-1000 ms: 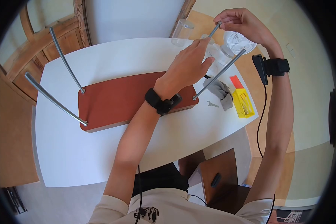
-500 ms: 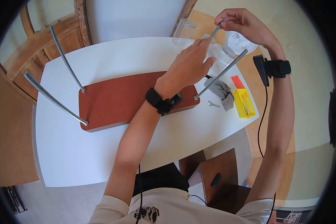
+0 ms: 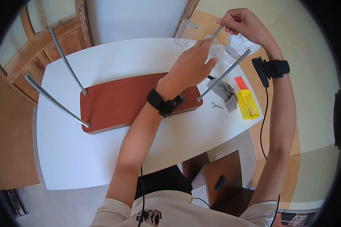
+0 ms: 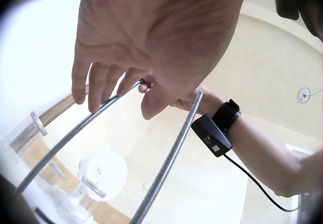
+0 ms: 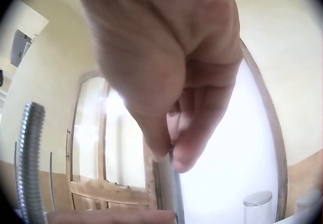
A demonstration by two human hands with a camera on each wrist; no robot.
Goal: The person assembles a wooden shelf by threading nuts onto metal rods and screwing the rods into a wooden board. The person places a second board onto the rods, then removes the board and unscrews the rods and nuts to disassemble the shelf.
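Note:
A reddish-brown board lies on the white table with metal rods standing up near its corners. My right hand is raised at the far right, thumb and fingers pinching the upper end of one threaded rod. Any small part between those fingertips is hidden. Lower on the same rod, my left hand reaches across the board with its fingers nearly straight, and the left wrist view shows their tips against the rod. Another threaded rod rises at the near right corner, just right of my left hand.
Two rods, one far and one near, slant up at the board's left end. To the right lie a small wrench, a grey cloth and a yellow basket. A clear jar stands at the back edge.
My right hand has turned slightly at the rod's end, its wrist shifting left and its thumb now stretched out along the tip. The left hand and the board have stayed in place.

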